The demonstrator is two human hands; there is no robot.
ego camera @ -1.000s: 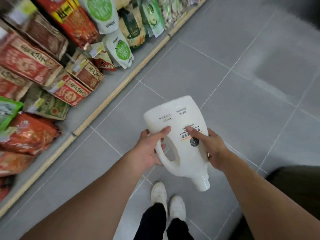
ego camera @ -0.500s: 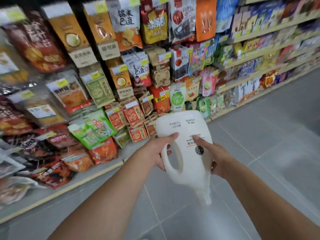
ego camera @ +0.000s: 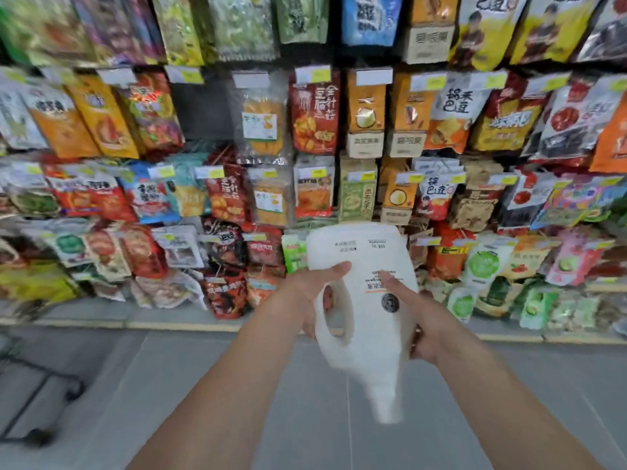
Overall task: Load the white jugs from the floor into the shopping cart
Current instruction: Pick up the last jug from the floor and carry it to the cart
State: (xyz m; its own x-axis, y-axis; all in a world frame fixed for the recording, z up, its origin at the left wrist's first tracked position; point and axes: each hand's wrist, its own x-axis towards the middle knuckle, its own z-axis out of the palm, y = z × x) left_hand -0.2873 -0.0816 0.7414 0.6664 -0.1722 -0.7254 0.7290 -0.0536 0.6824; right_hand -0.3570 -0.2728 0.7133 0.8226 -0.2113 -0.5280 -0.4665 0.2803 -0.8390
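Observation:
A white jug (ego camera: 364, 310) with a handle and a small round label hangs in the air in front of me, its cap end pointing down toward me. My left hand (ego camera: 314, 290) grips it at the handle side. On the jug's right side, my right hand (ego camera: 415, 320) holds the body, fingers spread over the label. At the far left edge, the dark metal frame and a wheel of the shopping cart (ego camera: 73, 390) stand on the floor, mostly out of view.
A tall shelf wall (ego camera: 305, 164) packed with colourful snack bags fills the view ahead, down to a low ledge (ego camera: 176, 323). Grey tiled floor (ego camera: 288, 401) lies between me and the shelf.
The view has swung up and to the left, from the floor to facing the shelf. Both hands still carry the jug. The cart's frame has come into view at the left.

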